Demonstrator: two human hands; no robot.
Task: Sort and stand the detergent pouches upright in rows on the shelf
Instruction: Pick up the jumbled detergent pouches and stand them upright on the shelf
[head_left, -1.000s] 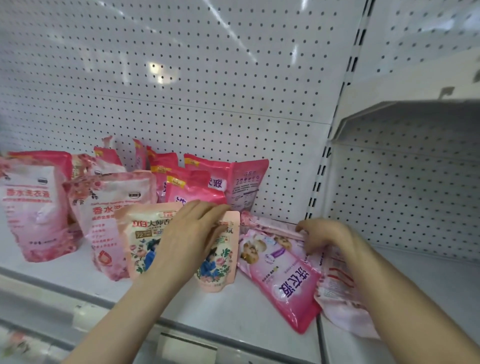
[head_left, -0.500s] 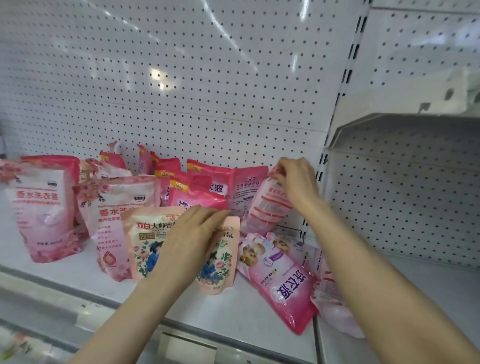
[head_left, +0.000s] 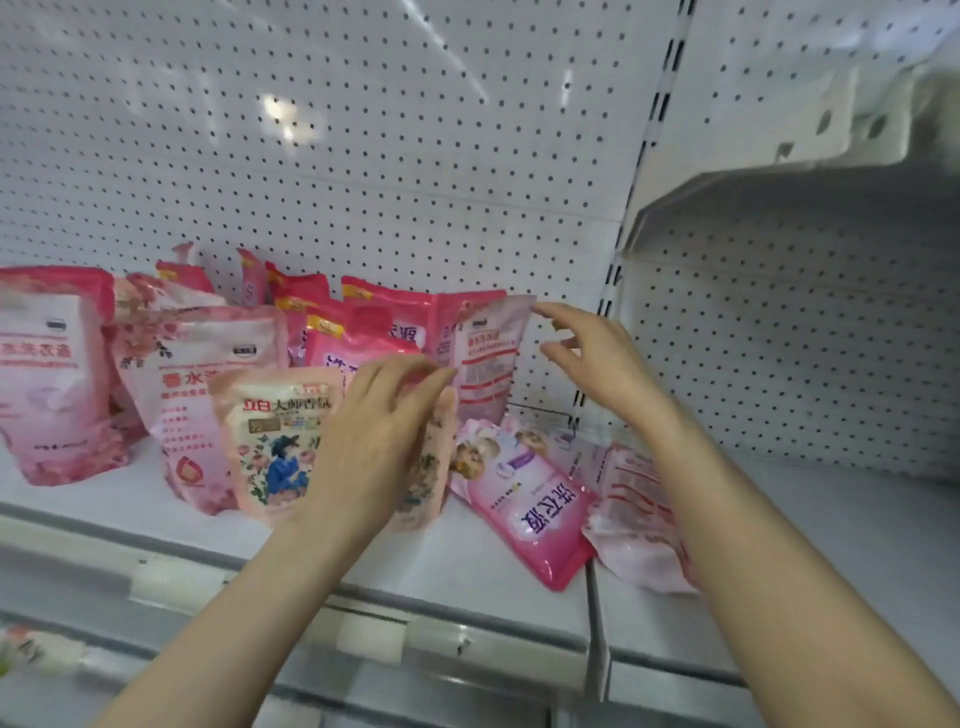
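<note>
On the white shelf (head_left: 467, 551), against the pegboard back wall (head_left: 363, 156), pink detergent pouches stand in a loose cluster toward the left end. The left hand (head_left: 374, 436) rests on the front of a peach pouch with a flower-and-figure picture (head_left: 275, 447), which stands upright near the front edge; its fingers are spread flat across the pouch's upper right part, not curled round it. The right hand (head_left: 597, 358) hovers open, fingers apart, just beside the top right corner of a pale pink pouch with red text lines (head_left: 488, 358); whether a fingertip touches that corner cannot be told. This pouch stands upright at the right end of the back row, beside a darker pink pouch (head_left: 395, 322). Below the right wrist, two pouches lie flat on the shelf: a bright pink one with purple lettering (head_left: 530, 514), its foot toward the front edge, and a paler one (head_left: 634, 519) partly under the right forearm. Further left stand two large rose-patterned pouches (head_left: 52, 374).
</note>
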